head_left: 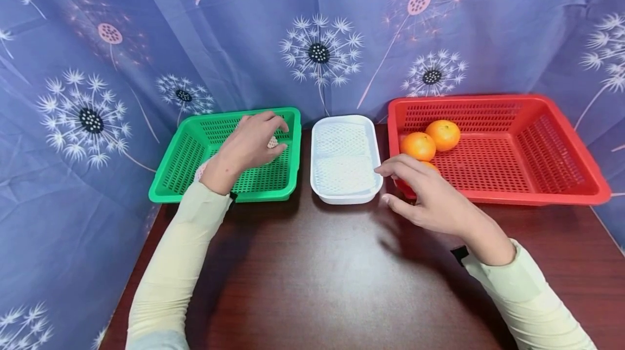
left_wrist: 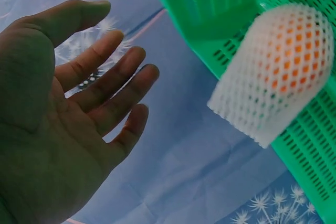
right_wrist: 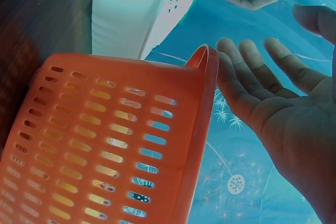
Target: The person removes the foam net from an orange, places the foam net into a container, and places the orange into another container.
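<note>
My left hand (head_left: 251, 141) hovers over the green basket (head_left: 224, 196), its fingers loosely bent and holding nothing. An orange in a white foam net (left_wrist: 294, 51) lies in that basket, apart from the hand in the left wrist view. Above, the hand partly covers a bit of foam net (head_left: 272, 142). My right hand (head_left: 429, 198) is held between the white tray (head_left: 345, 199) and the red basket (head_left: 537, 198), fingers relaxed with nothing in them. Several bare oranges (head_left: 418, 146) sit at the red basket's left end; the right hand partly hides one.
The white tray's inside shows a pale net-like pattern; whether that is foam netting I cannot tell. All the containers stand in a row along the back of the dark wooden table (head_left: 337, 274). A blue dandelion-print curtain (head_left: 234, 30) hangs behind and to the left.
</note>
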Action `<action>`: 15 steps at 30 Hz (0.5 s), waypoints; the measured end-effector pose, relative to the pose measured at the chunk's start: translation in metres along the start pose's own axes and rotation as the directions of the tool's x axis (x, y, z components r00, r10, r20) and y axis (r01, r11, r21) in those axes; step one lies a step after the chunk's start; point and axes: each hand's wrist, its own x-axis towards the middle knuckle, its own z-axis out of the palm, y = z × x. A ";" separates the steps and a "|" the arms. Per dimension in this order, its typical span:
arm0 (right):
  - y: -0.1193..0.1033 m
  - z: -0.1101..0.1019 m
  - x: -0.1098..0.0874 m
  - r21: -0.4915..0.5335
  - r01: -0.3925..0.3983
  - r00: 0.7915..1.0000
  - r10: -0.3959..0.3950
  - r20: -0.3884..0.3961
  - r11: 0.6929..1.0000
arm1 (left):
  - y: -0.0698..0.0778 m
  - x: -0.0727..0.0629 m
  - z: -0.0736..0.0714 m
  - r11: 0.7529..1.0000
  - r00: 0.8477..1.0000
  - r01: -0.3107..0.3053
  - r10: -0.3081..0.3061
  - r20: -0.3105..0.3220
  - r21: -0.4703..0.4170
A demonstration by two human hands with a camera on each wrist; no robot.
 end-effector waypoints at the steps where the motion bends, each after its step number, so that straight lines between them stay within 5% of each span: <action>1: 0.000 0.000 0.000 -0.002 0.001 1.000 -0.001 0.000 1.000 | -0.002 0.002 0.000 1.000 1.000 0.002 -0.002 0.010 -0.003; 15: 0.001 0.001 -0.001 -0.015 -0.016 1.000 0.016 0.012 1.000 | -0.029 0.020 0.005 0.998 0.980 0.022 -0.035 0.194 0.064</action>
